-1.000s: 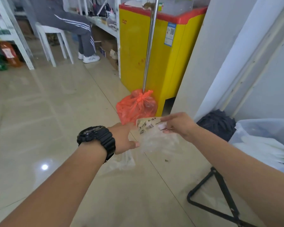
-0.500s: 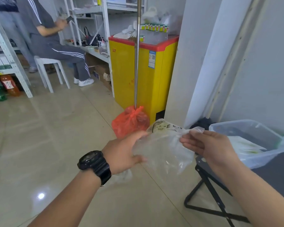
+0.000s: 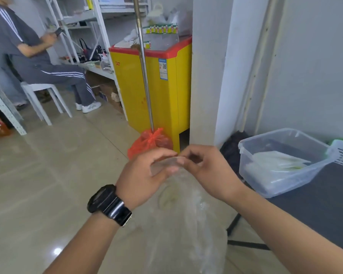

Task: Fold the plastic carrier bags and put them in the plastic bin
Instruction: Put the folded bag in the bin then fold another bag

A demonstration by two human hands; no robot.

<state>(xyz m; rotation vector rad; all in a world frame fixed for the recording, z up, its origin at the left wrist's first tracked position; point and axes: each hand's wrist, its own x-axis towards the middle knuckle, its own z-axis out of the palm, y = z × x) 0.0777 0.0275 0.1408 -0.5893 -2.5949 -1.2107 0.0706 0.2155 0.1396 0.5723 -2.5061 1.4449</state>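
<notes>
Both hands meet at one point: the left hand (image 3: 145, 173) and the right hand (image 3: 208, 169) each pinch the top edge of a clear plastic carrier bag (image 3: 184, 218), fingertips nearly touching, so each grip is clenched on the film. The bag hangs straight down from the grip, loose and crumpled, with a faint print below the fingers. To the right of the grip, well apart, a clear plastic bin (image 3: 281, 161) sits on a dark counter (image 3: 313, 204), with folded white bags (image 3: 277, 161) lying inside. A black watch (image 3: 109, 204) wraps the left wrist below the grip.
</notes>
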